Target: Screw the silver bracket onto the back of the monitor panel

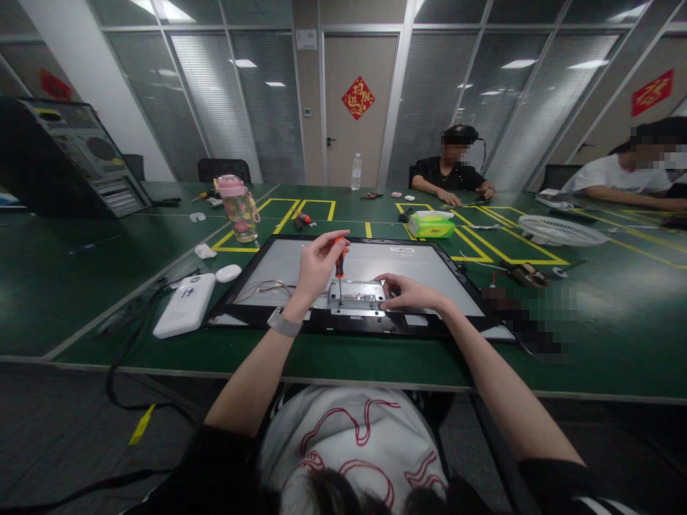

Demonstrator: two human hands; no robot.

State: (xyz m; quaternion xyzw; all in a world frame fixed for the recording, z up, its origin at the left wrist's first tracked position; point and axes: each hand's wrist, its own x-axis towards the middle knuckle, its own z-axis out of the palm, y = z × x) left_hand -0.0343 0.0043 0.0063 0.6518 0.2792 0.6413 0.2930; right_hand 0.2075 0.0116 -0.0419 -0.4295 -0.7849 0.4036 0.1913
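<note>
A flat display panel (pixel 279 261) with a black frame lies face down or back up, I cannot tell which, on the green table. Near its front edge sits a metal bracket (pixel 357 292). My left hand (pixel 319 268) is closed on an orange and black screwdriver (pixel 340 263), held upright with its tip at the left part of the bracket. The fingers of my right hand (pixel 405 292) grip the bracket's right end. Thin wires (pixel 268 286) lie on the panel to the left of my left hand.
A white power bank (pixel 185 305), a pink-lidded bottle (pixel 236 207) and a computer case (pixel 80 157) are on the left. Beyond the panel stands a green tissue pack (pixel 431 224). A white fan grille (pixel 561 230) lies at right. Two people sit across the table.
</note>
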